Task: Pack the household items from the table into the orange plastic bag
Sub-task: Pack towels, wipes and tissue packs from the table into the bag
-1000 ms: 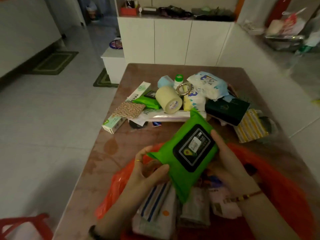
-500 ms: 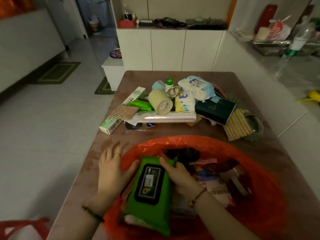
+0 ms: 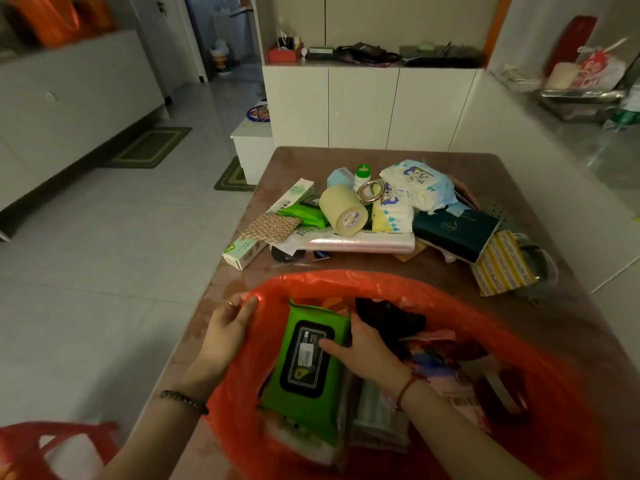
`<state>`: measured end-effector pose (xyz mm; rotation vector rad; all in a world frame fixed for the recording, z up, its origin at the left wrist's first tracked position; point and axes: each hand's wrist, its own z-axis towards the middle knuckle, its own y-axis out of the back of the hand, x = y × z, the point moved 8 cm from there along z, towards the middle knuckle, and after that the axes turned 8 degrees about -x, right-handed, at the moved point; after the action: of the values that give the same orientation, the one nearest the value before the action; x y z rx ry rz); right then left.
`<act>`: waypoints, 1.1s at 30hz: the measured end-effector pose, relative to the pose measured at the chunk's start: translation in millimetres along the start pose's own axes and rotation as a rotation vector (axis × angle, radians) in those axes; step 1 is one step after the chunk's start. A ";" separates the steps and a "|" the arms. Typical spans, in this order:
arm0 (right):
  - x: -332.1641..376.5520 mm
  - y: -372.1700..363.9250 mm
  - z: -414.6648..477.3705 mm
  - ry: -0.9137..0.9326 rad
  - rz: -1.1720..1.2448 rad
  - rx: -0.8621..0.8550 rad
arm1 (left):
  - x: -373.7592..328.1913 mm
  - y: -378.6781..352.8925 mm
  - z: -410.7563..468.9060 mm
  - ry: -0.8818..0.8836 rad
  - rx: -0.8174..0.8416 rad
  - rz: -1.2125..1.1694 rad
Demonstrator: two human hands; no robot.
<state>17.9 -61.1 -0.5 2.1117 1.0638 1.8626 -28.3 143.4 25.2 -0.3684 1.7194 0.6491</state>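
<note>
The orange plastic bag (image 3: pixel 450 306) lies open on the near end of the brown table (image 3: pixel 440 271). Inside it a green wipes pack (image 3: pixel 308 368) with a black lid lies on other packets. My right hand (image 3: pixel 363 351) is inside the bag, thumb on the lid and fingers along the pack's right edge. My left hand (image 3: pixel 228 327) grips the bag's left rim. A pile of household items sits farther back: a cream tape roll (image 3: pixel 343 209), a long white-green box (image 3: pixel 266 226), a dark green box (image 3: pixel 453 230), a white diaper pack (image 3: pixel 415 181).
A striped yellow packet (image 3: pixel 502 265) and a clear film roll (image 3: pixel 360 244) lie in the pile. White cabinets (image 3: pixel 363 105) stand beyond the table. Another orange bag (image 3: pixel 52 448) shows at bottom left. Tiled floor (image 3: pixel 121 237) lies left of the table.
The green wipes pack went from held above the table down into the bag. My left hand moved from the pack to the bag's left rim; my right hand stays on the pack.
</note>
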 end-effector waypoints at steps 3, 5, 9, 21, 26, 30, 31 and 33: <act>13.6 28.5 -4.4 0.166 -0.202 -0.109 | -8.8 -3.8 -3.6 0.033 0.040 -0.141; 36.8 62.7 -8.8 0.351 -0.216 -0.362 | -15.7 -7.8 -7.3 0.015 0.091 -0.126; 57.3 99.0 8.7 0.456 -0.670 -0.591 | -25.5 -17.8 -10.4 -0.033 0.240 -0.002; 53.7 160.7 58.6 0.182 -0.187 -0.169 | -80.2 -29.0 19.8 -0.311 0.374 0.532; 52.7 177.4 105.5 0.007 0.017 -0.307 | -103.4 -72.4 63.0 -0.224 0.279 0.255; 41.7 151.7 147.7 -0.173 0.042 -0.249 | -95.3 -122.5 94.4 -0.078 0.291 0.187; 40.1 144.5 155.7 -0.203 0.065 -0.241 | -93.6 -134.8 100.7 -0.049 0.296 0.169; 33.4 131.7 171.3 -0.265 0.193 -0.245 | -88.4 -156.1 113.5 0.022 0.289 0.106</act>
<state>227.9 -80.9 57.1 2.2932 0.5629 1.6255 171.1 79.0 59.1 -0.0821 1.8321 0.4642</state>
